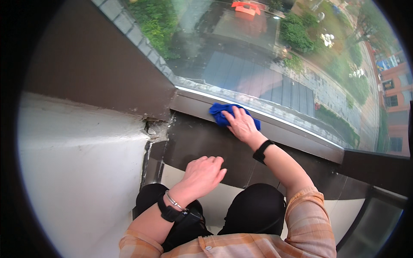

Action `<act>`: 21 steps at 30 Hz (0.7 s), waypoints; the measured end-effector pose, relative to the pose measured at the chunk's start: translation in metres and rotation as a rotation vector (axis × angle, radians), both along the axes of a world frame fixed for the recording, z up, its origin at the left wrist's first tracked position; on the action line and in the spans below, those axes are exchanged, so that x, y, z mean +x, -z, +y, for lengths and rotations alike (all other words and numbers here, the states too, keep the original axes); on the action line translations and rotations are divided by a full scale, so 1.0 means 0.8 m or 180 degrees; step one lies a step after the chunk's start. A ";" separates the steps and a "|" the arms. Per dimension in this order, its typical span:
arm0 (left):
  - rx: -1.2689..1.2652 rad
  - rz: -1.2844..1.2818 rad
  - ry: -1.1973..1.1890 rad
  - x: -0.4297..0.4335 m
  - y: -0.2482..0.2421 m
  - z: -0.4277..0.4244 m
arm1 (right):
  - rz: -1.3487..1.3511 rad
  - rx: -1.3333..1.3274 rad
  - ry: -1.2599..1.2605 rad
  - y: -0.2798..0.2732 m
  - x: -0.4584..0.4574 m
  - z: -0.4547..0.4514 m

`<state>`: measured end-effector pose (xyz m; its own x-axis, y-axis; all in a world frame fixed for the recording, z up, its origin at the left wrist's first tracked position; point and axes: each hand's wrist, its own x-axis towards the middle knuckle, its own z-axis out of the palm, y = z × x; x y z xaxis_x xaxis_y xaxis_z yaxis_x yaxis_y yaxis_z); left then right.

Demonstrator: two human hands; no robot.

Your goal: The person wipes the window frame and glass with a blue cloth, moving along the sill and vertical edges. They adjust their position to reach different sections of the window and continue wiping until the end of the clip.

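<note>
My right hand [242,125] presses a crumpled blue cloth [221,113] against the lower window frame [303,142], near its left end. The fingers spread over the cloth, and part of it sticks out on both sides of the hand. My left hand [204,174] hovers above the near edge of the dark tiled sill [193,138], fingers loosely bent, with nothing seen in it; its palm is hidden. Black bands circle both wrists, and a metal bracelet [174,200] sits on the left one. Beyond the frame is the window pane [226,64].
A brown window post [106,67] and a white wall [80,161] stand at the left. Broken plaster [156,129] shows in the corner beside the sill. My knees are close below the sill. Through the glass lie a metal roof, paving and greenery far below.
</note>
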<state>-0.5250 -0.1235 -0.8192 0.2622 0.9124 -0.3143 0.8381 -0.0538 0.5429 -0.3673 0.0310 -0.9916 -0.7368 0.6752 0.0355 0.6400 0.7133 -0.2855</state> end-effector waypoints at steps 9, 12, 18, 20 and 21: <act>0.0093 -0.0164 -0.0040 -0.007 -0.011 -0.013 | -0.0143 -0.0167 -0.0558 -0.023 0.043 -0.021; 0.0235 -0.0249 -0.0020 -0.007 -0.014 -0.010 | -0.0698 -0.0533 -0.0114 -0.039 0.108 -0.040; 0.0494 -0.0495 -0.0273 0.001 -0.008 0.002 | -0.0530 -0.0518 0.0085 -0.028 0.052 -0.018; 0.1019 -0.0503 -0.0569 0.001 -0.005 0.005 | -0.0338 -0.0396 0.0007 -0.016 -0.006 0.000; 0.1236 -0.0473 -0.0693 0.000 -0.004 0.006 | -0.0296 -0.0411 -0.0066 -0.011 -0.039 0.009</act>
